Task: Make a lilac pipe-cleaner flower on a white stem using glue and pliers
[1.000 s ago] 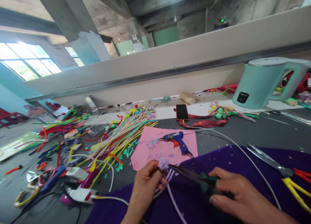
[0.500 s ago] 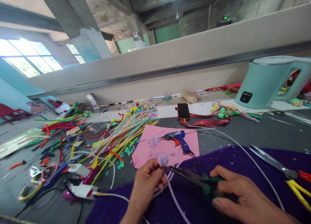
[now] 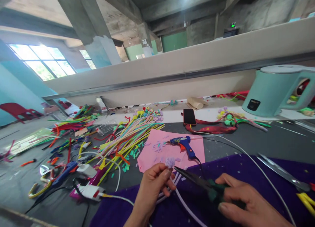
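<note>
My left hand (image 3: 155, 184) pinches a lilac pipe-cleaner flower (image 3: 170, 162) just under its fluffy head. Long pale lilac pipe-cleaner stems (image 3: 187, 204) trail from there toward the near edge. My right hand (image 3: 246, 200) is wrapped round the dark green handles of a pair of long-nose pliers (image 3: 194, 179). The pliers' tips lie close beside the flower, and I cannot tell whether they touch it. Beyond the hands, a blue glue gun (image 3: 183, 145) rests on a pink sheet (image 3: 147, 158) strewn with small lilac clippings. A purple cloth (image 3: 118, 207) lies beneath my hands.
Bundled pipe cleaners (image 3: 133, 131) spread to the left, near cutters (image 3: 49, 181) and a power strip with a white plug (image 3: 87, 191). A phone (image 3: 189, 117) lies behind the glue gun. Large scissors (image 3: 283, 172) and a mint kettle (image 3: 273, 90) stand right. A white cable (image 3: 261, 174) crosses the cloth.
The view has shifted, so the scene sits slightly lower and further right. The pliers' tips have come away a little from the stem below the flower head. Both hands keep their holds.
</note>
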Demonstrator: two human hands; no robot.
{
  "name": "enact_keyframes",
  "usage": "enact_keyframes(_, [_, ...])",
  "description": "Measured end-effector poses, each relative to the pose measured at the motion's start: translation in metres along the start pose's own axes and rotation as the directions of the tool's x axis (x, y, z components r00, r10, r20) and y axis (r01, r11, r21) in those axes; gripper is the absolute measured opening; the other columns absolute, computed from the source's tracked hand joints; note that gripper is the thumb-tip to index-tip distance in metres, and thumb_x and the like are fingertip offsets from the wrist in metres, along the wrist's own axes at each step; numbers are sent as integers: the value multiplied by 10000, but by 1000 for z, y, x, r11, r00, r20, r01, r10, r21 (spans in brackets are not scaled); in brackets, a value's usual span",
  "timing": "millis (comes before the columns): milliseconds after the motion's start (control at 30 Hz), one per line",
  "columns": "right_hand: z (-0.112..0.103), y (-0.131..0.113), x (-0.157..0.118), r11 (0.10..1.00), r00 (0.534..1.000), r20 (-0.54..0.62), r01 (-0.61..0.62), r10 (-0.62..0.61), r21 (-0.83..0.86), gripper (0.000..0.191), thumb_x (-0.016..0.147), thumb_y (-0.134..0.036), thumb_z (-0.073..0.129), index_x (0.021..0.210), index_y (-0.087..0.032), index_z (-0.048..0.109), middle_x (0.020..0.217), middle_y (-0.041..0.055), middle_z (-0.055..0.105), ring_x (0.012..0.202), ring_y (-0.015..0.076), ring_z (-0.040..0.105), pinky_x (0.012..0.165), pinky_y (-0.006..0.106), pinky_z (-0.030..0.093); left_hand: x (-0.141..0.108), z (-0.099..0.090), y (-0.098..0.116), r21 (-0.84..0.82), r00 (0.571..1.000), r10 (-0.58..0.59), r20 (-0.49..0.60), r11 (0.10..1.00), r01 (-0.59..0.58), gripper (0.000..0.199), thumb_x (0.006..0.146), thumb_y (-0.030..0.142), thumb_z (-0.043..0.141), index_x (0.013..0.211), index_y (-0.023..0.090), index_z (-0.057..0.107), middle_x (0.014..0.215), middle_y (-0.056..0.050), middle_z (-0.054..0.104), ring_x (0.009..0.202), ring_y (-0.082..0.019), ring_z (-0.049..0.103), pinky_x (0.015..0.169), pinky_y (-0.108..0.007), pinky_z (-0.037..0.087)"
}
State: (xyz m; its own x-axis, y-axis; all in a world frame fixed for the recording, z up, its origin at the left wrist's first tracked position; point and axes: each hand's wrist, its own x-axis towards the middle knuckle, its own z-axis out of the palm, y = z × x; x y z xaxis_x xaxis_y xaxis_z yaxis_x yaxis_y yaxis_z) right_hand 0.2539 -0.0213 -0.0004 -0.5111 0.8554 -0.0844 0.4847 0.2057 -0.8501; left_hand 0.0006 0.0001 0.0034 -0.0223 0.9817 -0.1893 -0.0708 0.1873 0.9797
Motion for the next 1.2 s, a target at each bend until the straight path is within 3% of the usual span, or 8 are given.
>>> enact_keyframes(233, [3,2,-1,999,1000,-20,3,-2,35,264,773,-314,534,559,-161,513,864,3,519,793,146,533,669,221,389,-5,2,5,199,995,78,-67,978,-63,176,686,317,624,674,141,628,482,-8,633,404,-102,539,387,-169,414])
enact_keyframes(367, [3,2,-1,999,1000,-18,0,1,33,252,768,-302,544,562,-162,510,854,0,511,798,145,532,666,219,386,-5,3,5,302,988,114,-99,950,-80,156,689,296,600,681,145,639,495,-15,651,394,-107,535,403,-183,415])
enact_keyframes(533, [3,3,0,999,1000,-17,-2,2,43,264,773,-314,539,557,-164,518,848,-2,510,791,145,531,664,223,385,-4,3,6,288,987,106,-124,955,-66,153,691,302,599,670,153,626,482,-4,640,383,-104,524,398,-183,410])
enact_keyframes(733, [3,2,-1,999,999,-32,-11,12,40,271,771,-320,548,553,-162,513,846,-5,513,778,137,533,653,217,383,-4,3,7,217,996,43,-72,976,-26,195,696,336,617,660,144,608,466,-3,630,354,-79,501,383,-160,372])
enact_keyframes(1200, [4,5,1,999,999,-44,6,-4,46,285,778,-344,540,559,-162,521,835,-4,510,769,138,535,649,222,379,-7,4,6,230,996,48,-69,973,-31,215,682,362,632,672,148,622,477,-5,631,369,-82,504,399,-166,378])
